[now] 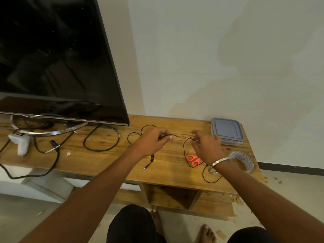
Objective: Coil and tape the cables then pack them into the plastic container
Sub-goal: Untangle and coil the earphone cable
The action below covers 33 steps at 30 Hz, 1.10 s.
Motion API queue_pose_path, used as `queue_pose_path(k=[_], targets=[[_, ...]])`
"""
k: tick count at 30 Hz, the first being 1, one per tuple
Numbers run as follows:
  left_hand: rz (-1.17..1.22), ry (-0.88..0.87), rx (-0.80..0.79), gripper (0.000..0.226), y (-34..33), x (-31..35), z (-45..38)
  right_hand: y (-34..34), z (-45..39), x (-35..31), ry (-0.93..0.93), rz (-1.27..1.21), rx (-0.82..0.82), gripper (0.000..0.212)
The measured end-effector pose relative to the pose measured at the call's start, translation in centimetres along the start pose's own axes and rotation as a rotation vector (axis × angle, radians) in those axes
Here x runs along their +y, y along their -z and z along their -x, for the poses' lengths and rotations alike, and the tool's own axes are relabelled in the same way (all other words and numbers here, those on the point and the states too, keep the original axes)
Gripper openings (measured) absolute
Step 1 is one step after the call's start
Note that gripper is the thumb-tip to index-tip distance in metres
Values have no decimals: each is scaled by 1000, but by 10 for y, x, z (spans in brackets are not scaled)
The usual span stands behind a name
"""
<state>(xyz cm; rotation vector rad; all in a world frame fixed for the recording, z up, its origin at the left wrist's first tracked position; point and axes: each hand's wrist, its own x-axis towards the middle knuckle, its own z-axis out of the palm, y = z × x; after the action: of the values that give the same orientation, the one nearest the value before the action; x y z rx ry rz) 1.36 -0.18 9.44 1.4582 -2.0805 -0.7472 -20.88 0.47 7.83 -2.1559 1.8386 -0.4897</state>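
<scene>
Nearest you, a loop of the thin black audio cable (184, 151) trailed off the front of the wooden TV bench (108, 160), its metal jack plug (145, 167) lying by a yellow tag (152, 158), with the orange-handled scissors (193, 160) and the roll of clear printed tape (242, 161) close to your right wrist. Above these, your left hand (150, 142) had thumb and fingers pinched shut on the cable, and your right hand (206, 148) was curled around the strand opposite; whether its fingertips actually gripped I could not tell. To coil well, you likely needed even loops gathered in one hand before reaching for tape. Farther back sat the lidded grey-blue plastic container (227, 131), closed.
</scene>
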Motion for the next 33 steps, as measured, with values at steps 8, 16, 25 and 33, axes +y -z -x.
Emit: queue_pose_path(k=[8,16,25,33], targets=[[7,-54,-17,19,-5,9,-2,3,9,-28,365,-173,-107,58],[17,-39,-66,20,-1,10,3,0,2,-32,294,80,27,32],[32,-21,-61,20,2,2,9,8,2,-7,8,81,105,30],[46,-34,-60,23,-3,6,5,-1,6,-15,117,14,18,46]])
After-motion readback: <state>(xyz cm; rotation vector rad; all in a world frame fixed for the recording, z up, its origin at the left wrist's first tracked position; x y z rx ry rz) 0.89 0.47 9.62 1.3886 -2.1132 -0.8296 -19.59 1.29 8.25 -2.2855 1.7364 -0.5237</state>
